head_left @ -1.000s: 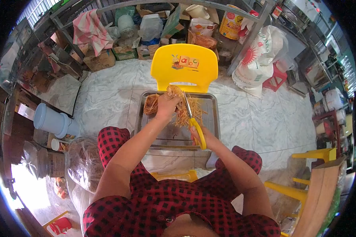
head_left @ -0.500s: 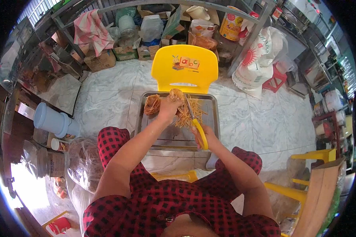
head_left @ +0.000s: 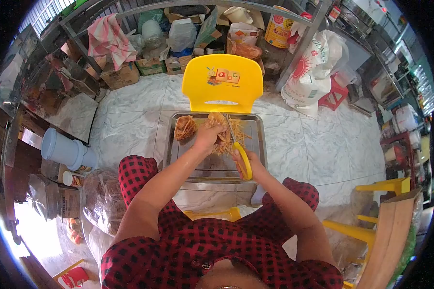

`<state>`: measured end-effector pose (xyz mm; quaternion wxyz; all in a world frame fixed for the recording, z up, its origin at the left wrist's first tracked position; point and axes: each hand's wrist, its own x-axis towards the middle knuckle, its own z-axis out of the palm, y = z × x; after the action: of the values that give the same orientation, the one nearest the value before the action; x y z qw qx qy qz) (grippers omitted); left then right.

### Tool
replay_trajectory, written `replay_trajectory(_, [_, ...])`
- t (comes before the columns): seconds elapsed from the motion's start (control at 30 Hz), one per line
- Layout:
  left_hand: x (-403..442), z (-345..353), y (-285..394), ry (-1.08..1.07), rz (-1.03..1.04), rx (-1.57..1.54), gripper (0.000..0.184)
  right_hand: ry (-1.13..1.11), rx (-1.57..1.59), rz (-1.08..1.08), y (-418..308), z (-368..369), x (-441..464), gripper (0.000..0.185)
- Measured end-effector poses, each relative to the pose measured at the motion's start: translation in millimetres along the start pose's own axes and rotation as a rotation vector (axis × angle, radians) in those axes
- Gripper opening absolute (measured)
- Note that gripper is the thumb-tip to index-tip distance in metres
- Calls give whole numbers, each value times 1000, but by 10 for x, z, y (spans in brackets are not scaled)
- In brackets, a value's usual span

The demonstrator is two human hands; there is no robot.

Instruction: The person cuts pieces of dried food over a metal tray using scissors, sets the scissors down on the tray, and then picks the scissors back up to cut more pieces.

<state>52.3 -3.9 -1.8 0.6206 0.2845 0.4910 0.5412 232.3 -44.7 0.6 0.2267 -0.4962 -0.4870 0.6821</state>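
Observation:
A metal tray [head_left: 178, 166] rests in front of me on a yellow chair. My left hand [head_left: 209, 135] is closed round a brownish, dried-looking piece [head_left: 216, 120] over the tray's middle. My right hand [head_left: 246, 163] grips scissors with yellow handles [head_left: 247, 166], their metal blades pointing up beside that piece. Thin yellowish strips [head_left: 237, 135] lie in a loose pile under and right of the blades. Another brown, folded piece [head_left: 184, 127] sits at the tray's upper left. How far the blades are apart is hard to tell.
The yellow chair back [head_left: 223, 79] rises behind the tray. A large white sack [head_left: 311, 72] stands at the back right near a metal frame. Blue-white buckets [head_left: 60, 148] lie at the left. A yellow stool [head_left: 349, 231] and a cardboard piece [head_left: 390, 231] are at the right.
The piece in my left hand has shifted and turned slightly. The scissors have moved up a little with my right hand, their handles closer together than one second ago. The view has shifted slightly.

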Motion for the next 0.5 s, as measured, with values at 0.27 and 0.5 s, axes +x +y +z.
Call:
replay_trajectory(0.27, [71,-58,174,138,164,35,17,-167,-49,-143,-13,11,-47,47])
replay_trajectory(0.5, [102,-105,187,144,182,106,14,-194,-111,-82,-60,21,-56,49])
